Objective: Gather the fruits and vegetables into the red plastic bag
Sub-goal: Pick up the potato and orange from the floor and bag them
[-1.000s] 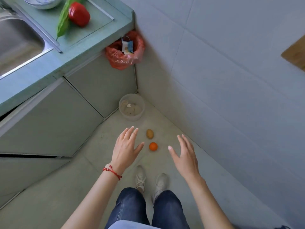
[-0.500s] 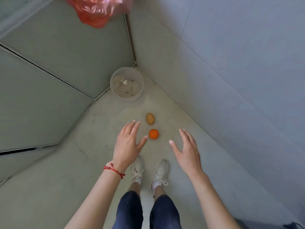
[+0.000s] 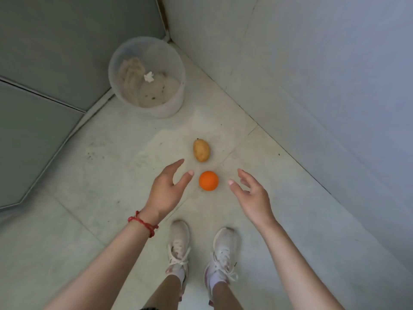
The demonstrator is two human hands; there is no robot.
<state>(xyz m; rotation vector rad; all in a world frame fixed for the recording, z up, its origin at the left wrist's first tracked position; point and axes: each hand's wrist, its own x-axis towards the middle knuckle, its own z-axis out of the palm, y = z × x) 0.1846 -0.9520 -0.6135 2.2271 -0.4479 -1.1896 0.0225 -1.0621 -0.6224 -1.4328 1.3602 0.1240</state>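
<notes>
An orange [image 3: 208, 180] lies on the pale tiled floor, and a brown potato [image 3: 201, 150] lies just beyond it. My left hand [image 3: 166, 190], with a red string at the wrist, hovers just left of the orange, fingers spread and empty. On the orange's right, my right hand [image 3: 251, 193] is also open and empty. The orange sits between my two thumbs, touching neither. The red plastic bag is out of view.
A translucent bucket [image 3: 147, 74] with cloth and paper inside stands in the corner beyond the potato. Grey cabinet doors [image 3: 44, 63] run along the left, and a tiled wall [image 3: 312, 74] along the right. My two white shoes [image 3: 201, 249] stand below the hands.
My view has dropped much lower toward the floor; the counter and the red bag have left the frame. Both hands have closed in on either side of the orange.
</notes>
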